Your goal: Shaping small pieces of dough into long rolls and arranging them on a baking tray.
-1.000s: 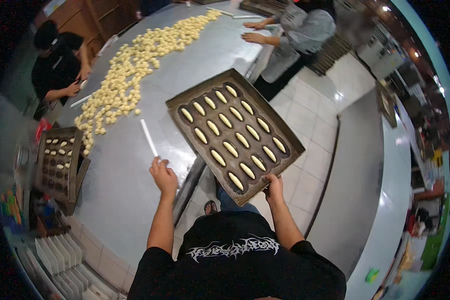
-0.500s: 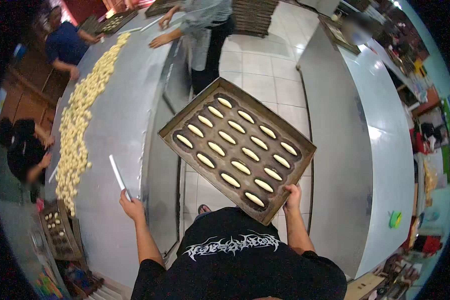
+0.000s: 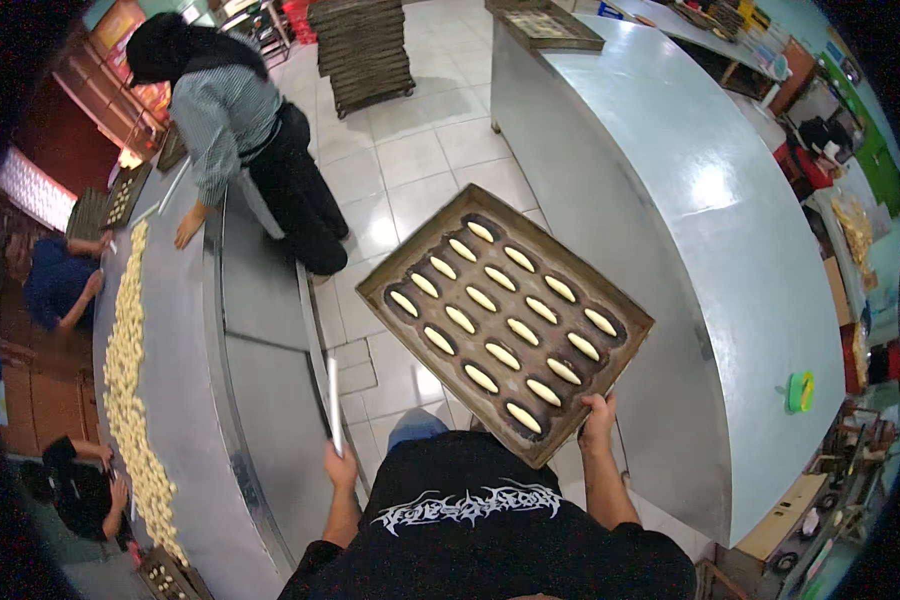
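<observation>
In front of my body my right hand (image 3: 597, 425) grips a rectangular metal baking tray (image 3: 490, 326) by its near right corner. The tray is tilted across the view, with rows of small pale spindle-shaped dough pieces (image 3: 523, 331) in it. My left hand (image 3: 340, 468) is closed round the lower end of a thin white rolling pin (image 3: 334, 405), which points upward and away from me, left of the tray and apart from it. Both forearms reach forward from black sleeves.
At left, a long steel table (image 3: 185, 420) bears a band of small dough balls (image 3: 125, 370). A person in a striped top (image 3: 220, 120) leans on it; two others work along its far side. A grey counter (image 3: 670, 160) stands at right, with stacked trays (image 3: 362, 55) beyond the tiled floor (image 3: 450, 145).
My view has turned right, so the steel table sits further left and the counter nearer. The rolling pin in my left hand has come off the table area toward my body. The tray stays held.
</observation>
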`<state>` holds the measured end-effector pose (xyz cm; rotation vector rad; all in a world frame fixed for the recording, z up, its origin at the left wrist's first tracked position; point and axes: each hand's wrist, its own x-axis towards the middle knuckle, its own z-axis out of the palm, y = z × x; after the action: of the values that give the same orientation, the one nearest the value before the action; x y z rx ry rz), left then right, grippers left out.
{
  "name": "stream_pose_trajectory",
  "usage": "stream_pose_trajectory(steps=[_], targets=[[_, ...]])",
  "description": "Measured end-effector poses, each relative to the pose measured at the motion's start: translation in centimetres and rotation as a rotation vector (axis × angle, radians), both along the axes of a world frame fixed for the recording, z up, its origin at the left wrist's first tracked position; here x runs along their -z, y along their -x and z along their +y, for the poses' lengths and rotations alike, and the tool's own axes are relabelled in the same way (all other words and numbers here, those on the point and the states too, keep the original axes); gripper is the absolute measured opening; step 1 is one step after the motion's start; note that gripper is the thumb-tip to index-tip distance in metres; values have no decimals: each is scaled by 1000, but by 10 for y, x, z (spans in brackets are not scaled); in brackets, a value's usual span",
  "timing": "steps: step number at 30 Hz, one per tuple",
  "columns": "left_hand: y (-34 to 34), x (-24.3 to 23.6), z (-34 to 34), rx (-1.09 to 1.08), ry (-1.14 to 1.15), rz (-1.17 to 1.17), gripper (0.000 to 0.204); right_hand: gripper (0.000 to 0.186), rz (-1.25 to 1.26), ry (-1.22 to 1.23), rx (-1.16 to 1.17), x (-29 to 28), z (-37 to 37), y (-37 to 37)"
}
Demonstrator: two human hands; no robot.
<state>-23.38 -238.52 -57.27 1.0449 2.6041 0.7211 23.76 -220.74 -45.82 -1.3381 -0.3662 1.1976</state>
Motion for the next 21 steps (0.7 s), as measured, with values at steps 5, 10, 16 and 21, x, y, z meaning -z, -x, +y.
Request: stream_pose_trajectory(steps=[5, 10, 16, 21], targets=[[-18, 39, 28, 129, 341, -133, 36, 59, 9, 50, 141, -9, 41, -13], [10, 74, 46, 100, 464, -230, 42, 54, 26, -19, 216, -3, 85, -14], [77, 167, 188, 145, 632, -193, 45, 53, -70, 74, 253, -21, 196, -4], [65, 119, 392, 288, 607, -345, 41, 60, -103, -14, 247, -47, 262, 5]])
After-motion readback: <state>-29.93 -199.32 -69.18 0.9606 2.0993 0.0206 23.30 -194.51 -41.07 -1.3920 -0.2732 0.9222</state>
